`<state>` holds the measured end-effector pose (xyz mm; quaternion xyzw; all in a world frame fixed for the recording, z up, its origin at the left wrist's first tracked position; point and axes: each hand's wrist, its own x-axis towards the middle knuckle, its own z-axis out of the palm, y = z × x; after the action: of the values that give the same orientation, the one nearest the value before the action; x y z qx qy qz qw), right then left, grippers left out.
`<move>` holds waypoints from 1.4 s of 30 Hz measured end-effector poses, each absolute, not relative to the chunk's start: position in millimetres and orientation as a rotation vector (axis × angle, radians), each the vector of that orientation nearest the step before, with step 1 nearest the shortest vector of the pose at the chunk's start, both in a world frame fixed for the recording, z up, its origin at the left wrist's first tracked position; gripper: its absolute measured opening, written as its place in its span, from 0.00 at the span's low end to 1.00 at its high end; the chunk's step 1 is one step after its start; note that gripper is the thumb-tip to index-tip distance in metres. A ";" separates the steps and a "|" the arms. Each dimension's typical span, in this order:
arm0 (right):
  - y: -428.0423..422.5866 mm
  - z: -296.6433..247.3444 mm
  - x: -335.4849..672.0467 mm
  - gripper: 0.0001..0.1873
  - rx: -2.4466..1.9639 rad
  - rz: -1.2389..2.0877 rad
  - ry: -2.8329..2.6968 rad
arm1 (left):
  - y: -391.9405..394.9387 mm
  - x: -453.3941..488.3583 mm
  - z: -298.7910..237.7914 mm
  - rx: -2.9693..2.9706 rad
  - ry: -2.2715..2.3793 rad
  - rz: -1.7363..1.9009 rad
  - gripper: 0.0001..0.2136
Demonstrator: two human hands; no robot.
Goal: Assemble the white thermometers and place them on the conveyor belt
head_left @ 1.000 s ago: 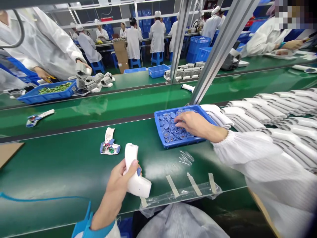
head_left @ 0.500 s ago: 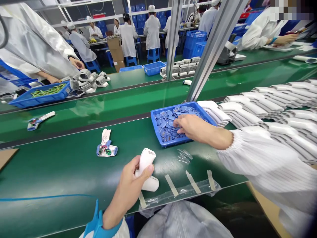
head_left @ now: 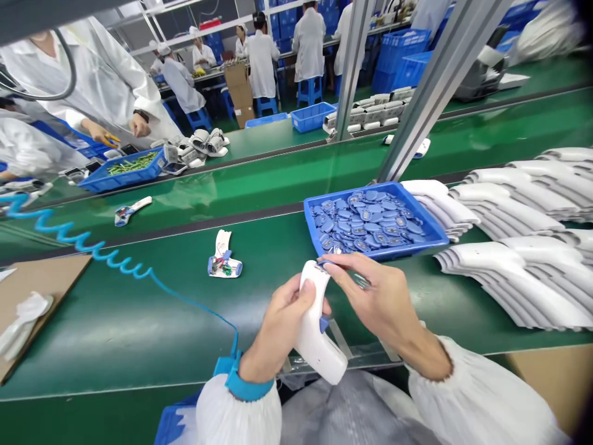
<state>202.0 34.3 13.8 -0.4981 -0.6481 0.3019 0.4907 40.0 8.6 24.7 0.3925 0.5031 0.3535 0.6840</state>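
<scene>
My left hand [head_left: 281,321] is wrapped round a white gun-shaped thermometer housing [head_left: 315,327], held upright above the near edge of the green bench. My right hand [head_left: 377,300] pinches a small blue part [head_left: 325,264] against the housing's top end. Just behind the hands stands a blue tray [head_left: 430,230] filled with several small blue lens parts. A blue wrist strap sits on my left wrist, with its coiled cord [head_left: 92,253] running off to the left.
Rows of white housings [head_left: 509,253] lie stacked to the right. An opened half housing with a circuit board [head_left: 223,259] rests on the belt, another [head_left: 131,210] farther back. Cardboard [head_left: 41,290] lies at left. Metal posts [head_left: 430,86] rise behind the tray. Other workers stand beyond.
My right hand left the blue tray and came back to the top of the housing with a small part. My left hand lifted and turned the housing upright.
</scene>
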 end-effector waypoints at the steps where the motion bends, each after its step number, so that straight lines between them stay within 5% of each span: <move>1: 31.7 13.0 205.1 0.08 -1.227 0.678 -1.607 | 7.7 38.8 25.2 0.896 1.137 0.778 0.25; 7: 31.5 11.8 213.5 0.14 -1.229 1.045 -1.199 | 3.6 42.1 29.1 0.896 1.137 0.733 0.25; 18: 18.2 -2.8 210.0 0.11 -1.270 0.977 -1.194 | 1.5 45.9 27.5 1.011 1.162 0.734 0.23; 27: 19.9 0.9 216.4 0.09 -1.155 1.256 -1.393 | 3.3 36.5 22.8 1.228 1.245 0.733 0.22; 30: 20.4 6.4 223.8 0.08 -1.179 1.123 -1.595 | 4.0 30.7 30.9 1.491 1.326 0.704 0.18; 36: 20.2 12.8 225.9 0.20 -1.213 0.992 -1.738 | 2.4 27.6 32.1 1.789 1.397 0.600 0.18; 42: 6.4 0.6 213.6 0.13 -1.226 0.668 -1.863 | 4.8 30.1 14.9 2.278 1.486 0.598 0.14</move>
<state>213.6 6.4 0.6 -0.4836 -0.7348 0.2637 0.3958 30.1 4.8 14.9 0.8050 0.5252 0.2113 0.1776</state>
